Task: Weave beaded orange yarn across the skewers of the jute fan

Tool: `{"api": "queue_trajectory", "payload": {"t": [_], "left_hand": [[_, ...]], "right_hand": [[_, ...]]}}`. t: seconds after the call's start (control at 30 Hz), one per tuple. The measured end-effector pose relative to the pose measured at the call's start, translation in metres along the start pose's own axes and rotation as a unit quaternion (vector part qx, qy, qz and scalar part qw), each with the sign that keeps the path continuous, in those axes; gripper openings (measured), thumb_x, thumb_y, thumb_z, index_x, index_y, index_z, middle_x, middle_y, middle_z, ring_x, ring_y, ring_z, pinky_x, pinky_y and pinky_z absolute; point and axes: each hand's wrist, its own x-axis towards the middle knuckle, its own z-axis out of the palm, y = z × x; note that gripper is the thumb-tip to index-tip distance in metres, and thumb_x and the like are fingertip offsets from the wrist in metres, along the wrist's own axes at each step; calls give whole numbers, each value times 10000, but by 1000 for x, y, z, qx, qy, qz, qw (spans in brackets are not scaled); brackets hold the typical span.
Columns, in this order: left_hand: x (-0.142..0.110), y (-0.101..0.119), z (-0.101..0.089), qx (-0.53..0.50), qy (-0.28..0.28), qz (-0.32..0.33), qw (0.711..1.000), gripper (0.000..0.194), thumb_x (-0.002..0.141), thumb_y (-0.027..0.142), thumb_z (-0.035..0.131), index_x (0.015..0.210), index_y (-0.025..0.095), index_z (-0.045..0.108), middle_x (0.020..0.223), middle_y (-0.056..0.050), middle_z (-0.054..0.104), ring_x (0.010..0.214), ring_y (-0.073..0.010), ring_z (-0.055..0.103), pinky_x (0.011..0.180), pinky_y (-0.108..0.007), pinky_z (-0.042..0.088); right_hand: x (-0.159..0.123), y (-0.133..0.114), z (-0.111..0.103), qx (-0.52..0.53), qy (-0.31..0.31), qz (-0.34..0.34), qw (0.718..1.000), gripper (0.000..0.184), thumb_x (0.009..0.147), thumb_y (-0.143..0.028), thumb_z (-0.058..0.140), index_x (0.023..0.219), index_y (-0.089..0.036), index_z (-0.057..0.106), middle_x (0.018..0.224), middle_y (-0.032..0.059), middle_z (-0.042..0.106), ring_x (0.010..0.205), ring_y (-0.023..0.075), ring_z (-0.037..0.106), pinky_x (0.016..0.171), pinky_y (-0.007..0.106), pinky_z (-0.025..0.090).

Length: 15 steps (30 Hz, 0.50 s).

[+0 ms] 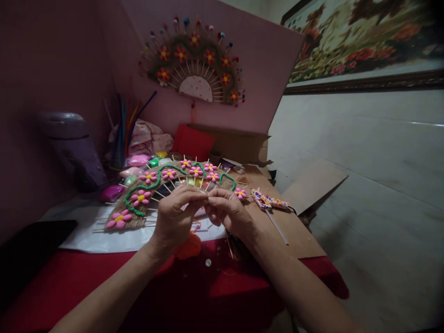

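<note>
My left hand (180, 210) and my right hand (231, 212) meet fingertip to fingertip over the front of the table. Both are closed in a pinch, and whatever lies between the fingers is too small to make out. Just behind them lies a fan-shaped craft (133, 221) of twine and thin sticks, with pink clay flowers (140, 198) and a wavy green strip (138, 212) on it. Below my hands rests an orange ball of yarn (189, 246), partly hidden by my left wrist.
A flower-patterned glue gun (265, 201) with a glue stick lies on the cardboard (298, 240) at right. Bags of coloured clay (138, 160) sit behind the craft. A purple bottle (74, 152) stands at left. A finished fan (194, 88) leans upright at the back.
</note>
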Motion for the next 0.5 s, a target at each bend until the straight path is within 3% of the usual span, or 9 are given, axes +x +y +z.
{"api": "queue_trajectory", "payload": {"t": [0.27,0.5], "left_hand": [[1,-3,-3,118,-38,77,989,153,862,114,540,794,191,653,745,-31,676,735,-163,594,681,-321,496],[-1,-5,-8,290,-135,133,938,199,873,105,472,767,138,637,719,-89,641,721,-215,544,634,-334,475]], "right_hand": [[-1,-3,0,-44,29,8,999,128,676,-263,694,668,-151,632,546,-26,613,399,59,470,340,157,358],[2,2,1,-126,74,-21,989,106,680,-240,667,658,-137,660,576,2,650,408,62,474,352,166,359]]}}
